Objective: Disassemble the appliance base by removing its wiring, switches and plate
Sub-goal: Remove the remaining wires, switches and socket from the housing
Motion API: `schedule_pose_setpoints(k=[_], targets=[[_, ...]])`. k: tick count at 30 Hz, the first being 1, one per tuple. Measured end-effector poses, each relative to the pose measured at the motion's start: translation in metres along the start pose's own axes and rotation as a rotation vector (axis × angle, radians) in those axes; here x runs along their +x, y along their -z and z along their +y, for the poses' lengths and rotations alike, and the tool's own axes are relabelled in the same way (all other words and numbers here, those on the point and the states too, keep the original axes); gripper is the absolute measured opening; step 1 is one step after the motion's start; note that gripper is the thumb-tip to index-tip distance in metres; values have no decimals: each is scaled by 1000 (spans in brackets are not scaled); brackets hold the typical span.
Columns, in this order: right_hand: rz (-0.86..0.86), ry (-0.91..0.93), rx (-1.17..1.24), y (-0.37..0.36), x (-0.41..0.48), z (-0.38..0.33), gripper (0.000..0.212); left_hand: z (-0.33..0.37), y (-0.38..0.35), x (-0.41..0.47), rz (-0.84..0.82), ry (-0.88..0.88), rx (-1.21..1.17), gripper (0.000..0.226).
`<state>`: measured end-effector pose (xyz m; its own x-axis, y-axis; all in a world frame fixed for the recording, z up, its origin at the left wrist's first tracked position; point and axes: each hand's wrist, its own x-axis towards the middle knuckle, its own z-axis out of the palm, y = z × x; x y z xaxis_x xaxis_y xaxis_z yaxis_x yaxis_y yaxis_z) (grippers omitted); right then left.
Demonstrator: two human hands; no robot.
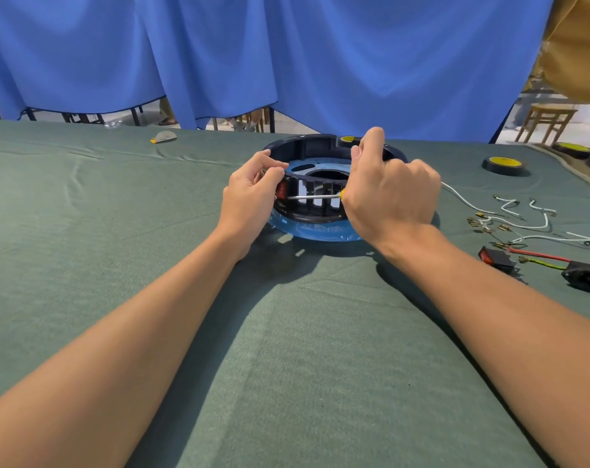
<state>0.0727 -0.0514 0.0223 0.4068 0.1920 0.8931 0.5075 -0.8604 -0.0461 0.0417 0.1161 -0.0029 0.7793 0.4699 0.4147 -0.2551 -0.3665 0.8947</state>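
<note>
In the head camera view, the round dark-blue plastic appliance base (320,153) lies on the green cloth table (118,265), in the middle, just beyond both hands. A red rocker switch (282,191) is still mounted in the left side of its wall. The right hand (391,194) is closed around the yellow handle of a screwdriver (315,196). The thin metal shaft lies almost horizontal and points to the left, with its tip at the switch. The left hand (253,194) is nearer to the switch: its fingers are curled and pinch at the rim just above it, touching the base. I judge that the coming move is to press the switch out of the wall. White loose wires (509,221) and another black switch (496,260) already lie on the cloth at the right.
</note>
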Motion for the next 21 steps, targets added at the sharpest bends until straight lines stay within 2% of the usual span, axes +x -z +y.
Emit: schedule_pose_setpoints(k=[4, 7, 11, 14, 21], targets=[[-167, -71, 48, -6, 3, 8, 34, 1, 3, 1, -11, -24, 33, 17], [-208, -76, 142, 3, -11, 5, 46, 0, 11, 2, -63, -49, -16, 18], [-335, 69, 196, 15, -20, 12, 34, -1, 15, 1, -107, -57, -15, 26], [-381, 109, 197, 19, -23, 13, 36, -1, 15, 2, -108, -61, -10, 27], [-370, 29, 262, 11, -26, 3, 45, 0, 17, 2, -106, -44, -49, 28]])
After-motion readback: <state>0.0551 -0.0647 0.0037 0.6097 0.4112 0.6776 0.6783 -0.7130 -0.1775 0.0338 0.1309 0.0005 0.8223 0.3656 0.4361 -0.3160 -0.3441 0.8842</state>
